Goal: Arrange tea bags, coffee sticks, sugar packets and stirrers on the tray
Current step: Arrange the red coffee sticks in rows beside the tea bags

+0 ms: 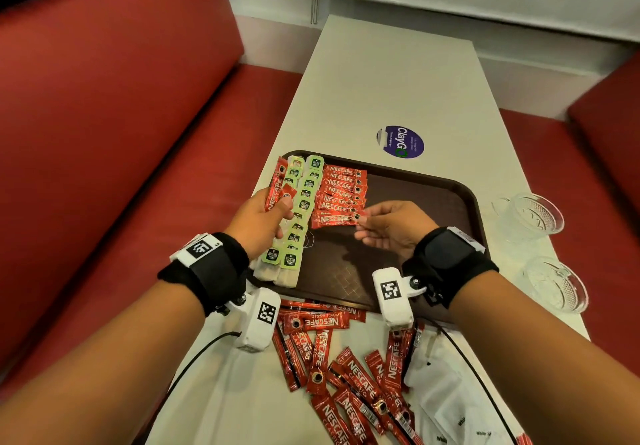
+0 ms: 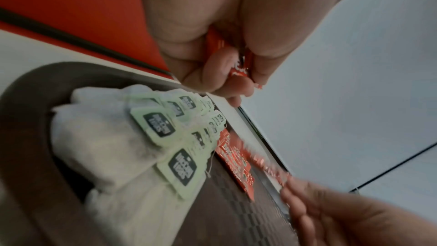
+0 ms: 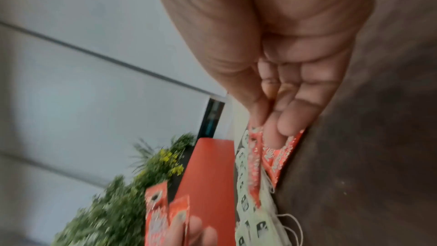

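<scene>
A brown tray (image 1: 433, 195) lies on the white table. Two columns of green-tagged tea bags (image 1: 298, 222) fill its left side, also seen in the left wrist view (image 2: 160, 128). Beside them lies a column of red coffee sticks (image 1: 341, 190). My left hand (image 1: 273, 209) hovers over the tea bags and grips a few coffee sticks (image 1: 277, 188) upright; the left wrist view shows these held sticks (image 2: 236, 66) between thumb and fingers. My right hand (image 1: 367, 222) pinches the end of the nearest coffee stick (image 1: 334, 220) in the column, with the pinched stick (image 3: 281, 160) low over the tray.
Several loose coffee sticks (image 1: 332, 361) lie on the table in front of the tray, with white sugar packets (image 1: 450, 406) to their right. Two glass cups (image 1: 533, 216) (image 1: 557, 283) stand right of the tray. A purple sticker (image 1: 400, 142) lies beyond it. Red benches flank the table.
</scene>
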Available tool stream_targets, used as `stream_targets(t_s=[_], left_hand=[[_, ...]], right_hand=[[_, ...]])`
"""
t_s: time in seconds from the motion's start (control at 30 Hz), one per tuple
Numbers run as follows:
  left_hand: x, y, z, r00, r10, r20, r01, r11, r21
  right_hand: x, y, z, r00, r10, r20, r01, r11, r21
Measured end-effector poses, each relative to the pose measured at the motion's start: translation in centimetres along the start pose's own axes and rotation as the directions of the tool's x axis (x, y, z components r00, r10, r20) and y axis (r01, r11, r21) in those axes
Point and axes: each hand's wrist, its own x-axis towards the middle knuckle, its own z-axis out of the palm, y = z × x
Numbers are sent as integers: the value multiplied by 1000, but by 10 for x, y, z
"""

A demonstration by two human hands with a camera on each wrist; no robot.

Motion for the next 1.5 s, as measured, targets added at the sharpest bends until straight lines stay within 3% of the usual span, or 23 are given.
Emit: stream_targets(t_s=[0.1,0.23,0.47,0.73,0.83,0.9,1.0,1.1,1.2,1.33,1.5], left_hand=[[-1,0,-4,1000,-16,-9,16,1000,-22],[-3,1,-5,999,-36,-9,35,998,-52],[-8,4,-5,997,-71,-7,71,994,-82],[-16,4,-4,986,-157,52,164,974,-158],[-18,6,-2,976,-181,118,204,954,-220],[-19,8,1,967,-200,156,234,939,-251],[-19,13,6,957,-210,198,259,928,-268],[-19,17,11,951,-211,225,262,939,-225],[-18,19,13,950,-218,224,262,946,-190],[-17,16,5,947,-262,186,297,935,-192],[-19,5,-3,954,-257,156,276,954,-120]], right_hand=[[1,6,-6,990,130,-55,-130,992,5],[5,8,5,973,199,-118,-205,978,-35],[15,2,27,949,258,-180,-293,932,-212],[23,4,32,939,213,-269,-305,879,-367],[26,6,28,955,-91,-283,-131,726,-675],[16,-3,31,936,-301,-183,80,687,-722],[-5,-24,42,934,-333,131,343,725,-597],[-14,-33,47,910,-300,288,413,731,-543],[-13,-27,39,933,-285,218,356,808,-470],[-13,-10,16,989,-141,35,146,952,-269],[-9,10,-7,993,93,-66,-105,972,-211]])
